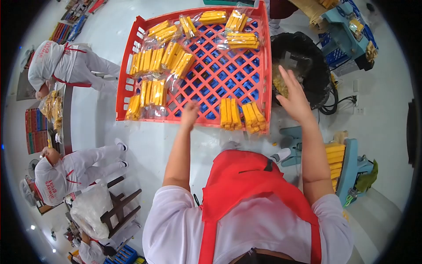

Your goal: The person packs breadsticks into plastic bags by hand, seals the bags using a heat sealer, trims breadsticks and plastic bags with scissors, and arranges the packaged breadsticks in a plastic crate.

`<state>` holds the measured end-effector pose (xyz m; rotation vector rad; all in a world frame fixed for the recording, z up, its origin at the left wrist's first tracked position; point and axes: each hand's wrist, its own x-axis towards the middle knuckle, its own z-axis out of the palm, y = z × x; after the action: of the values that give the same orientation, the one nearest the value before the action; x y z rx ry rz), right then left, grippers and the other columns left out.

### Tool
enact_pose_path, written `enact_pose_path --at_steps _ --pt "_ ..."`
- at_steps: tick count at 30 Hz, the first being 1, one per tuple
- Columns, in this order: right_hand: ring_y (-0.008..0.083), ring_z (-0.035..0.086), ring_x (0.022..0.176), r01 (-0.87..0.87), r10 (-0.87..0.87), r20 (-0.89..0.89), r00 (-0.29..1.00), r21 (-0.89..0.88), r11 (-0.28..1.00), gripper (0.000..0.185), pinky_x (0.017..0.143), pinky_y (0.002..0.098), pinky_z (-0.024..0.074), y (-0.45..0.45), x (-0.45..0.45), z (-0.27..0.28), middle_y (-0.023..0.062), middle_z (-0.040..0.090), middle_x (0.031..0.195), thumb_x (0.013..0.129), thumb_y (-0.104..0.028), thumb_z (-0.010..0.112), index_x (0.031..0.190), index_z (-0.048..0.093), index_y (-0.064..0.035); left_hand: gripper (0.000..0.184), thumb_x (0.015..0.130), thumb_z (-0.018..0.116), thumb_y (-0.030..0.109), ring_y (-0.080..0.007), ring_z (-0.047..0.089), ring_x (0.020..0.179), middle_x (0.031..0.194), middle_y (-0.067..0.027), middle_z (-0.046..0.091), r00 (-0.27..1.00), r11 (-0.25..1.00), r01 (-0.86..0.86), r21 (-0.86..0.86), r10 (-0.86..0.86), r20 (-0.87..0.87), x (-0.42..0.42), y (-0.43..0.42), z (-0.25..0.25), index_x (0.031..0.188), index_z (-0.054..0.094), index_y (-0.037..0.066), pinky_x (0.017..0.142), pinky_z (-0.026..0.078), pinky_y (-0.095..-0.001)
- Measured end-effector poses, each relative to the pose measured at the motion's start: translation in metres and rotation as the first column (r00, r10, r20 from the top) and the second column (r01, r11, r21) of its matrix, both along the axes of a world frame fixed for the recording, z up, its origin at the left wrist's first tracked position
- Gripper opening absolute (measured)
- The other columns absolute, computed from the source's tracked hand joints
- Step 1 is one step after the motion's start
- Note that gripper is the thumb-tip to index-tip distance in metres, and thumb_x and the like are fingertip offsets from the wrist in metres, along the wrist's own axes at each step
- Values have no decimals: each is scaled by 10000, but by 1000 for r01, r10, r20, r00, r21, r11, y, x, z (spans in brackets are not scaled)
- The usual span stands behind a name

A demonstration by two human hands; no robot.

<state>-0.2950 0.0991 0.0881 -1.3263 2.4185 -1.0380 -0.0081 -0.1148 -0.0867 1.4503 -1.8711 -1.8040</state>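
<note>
A red lattice crate (198, 120) holds several clear bags of yellow sticks, grouped at its left side, along its far edge and at the near right corner. My left hand (190, 113) is over the crate's near edge, right of the lower-left bags (153, 92); its fingers look curled, and whether anything is in them is too small to tell. Off the crate's right side, my right hand (293, 97) is raised with fingers apart and nothing in it, beside a black-lined bin (314, 66). The near right bags (230, 114) lie between my two hands.
Two people in white with red apron ties (72, 66) stand at a table (67, 119) on the left; another person is at the lower left. A blue-green machine (347, 35) is at the upper right. Stacked yellow pieces (334, 160) sit by a blue-green frame (348, 165) on the right.
</note>
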Motion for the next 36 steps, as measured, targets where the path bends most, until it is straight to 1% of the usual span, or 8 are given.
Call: enact_pose_path --at_steps 6,11,14,16,20,26,32,36 --pt "301 467 1079 -25 3 219 976 98 995 566 902 343 358 58 -25 -41 201 480 1174 686 -151 652 1211 448 -102 226 722 627 86 -108 458 479 701 10 535 653 667 -621 412 731 -201 -6 -121 -55 914 515 121 389 320 -251" --pt "217 541 951 176 -290 439 850 283 943 488 795 300 411 104 -21 -49 158 564 1066 711 -161 642 1171 494 -88 254 797 576 311 -178 481 733 811 -28 495 521 448 -761 468 853 30 -23 -149 -81 942 548 105 710 399 -316" --pt "183 538 933 116 -239 494 836 267 957 454 769 273 414 109 -18 -37 131 578 1052 730 -153 629 1160 506 -73 191 778 610 265 -166 483 637 727 -32 502 651 604 -610 514 751 -110 -15 -165 -112 855 544 102 613 419 -294" --pt "133 500 893 -102 -145 566 811 382 919 475 789 270 419 112 -26 -40 103 536 1091 763 -93 592 1211 444 -32 177 779 602 250 -161 498 590 667 3 498 661 764 -645 12 566 -494 -46 -162 -88 794 537 86 544 420 -296" --pt "132 506 908 -132 -52 619 784 248 960 467 797 266 420 83 -25 -20 98 530 1100 778 -84 581 1213 432 -11 181 730 622 192 -183 558 613 671 -58 583 983 683 -122 -720 182 6 -90 -177 47 763 579 20 598 441 -330" --pt "206 561 896 201 108 979 175 -143 969 389 756 324 464 29 -14 0 101 544 1058 872 -345 458 1141 451 -63 165 722 625 159 -247 574 631 701 -111 607 902 392 383 -837 -356 246 -116 -91 274 789 589 12 601 438 -330" --pt "267 564 942 59 412 685 -601 -476 878 513 748 400 484 -6 28 -16 126 527 1110 866 -487 350 1180 444 -92 113 742 611 71 -144 508 781 762 -49 546 696 382 384 -841 -718 -9 -112 -17 378 745 527 -5 651 421 -280" --pt "296 511 1046 233 545 574 -611 -527 817 562 814 455 455 -13 60 61 134 479 1194 871 -478 328 1280 349 -93 203 756 596 59 -158 458 980 1029 -86 486 644 591 369 -717 -719 -261 -125 7 380 943 530 14 887 342 -276"
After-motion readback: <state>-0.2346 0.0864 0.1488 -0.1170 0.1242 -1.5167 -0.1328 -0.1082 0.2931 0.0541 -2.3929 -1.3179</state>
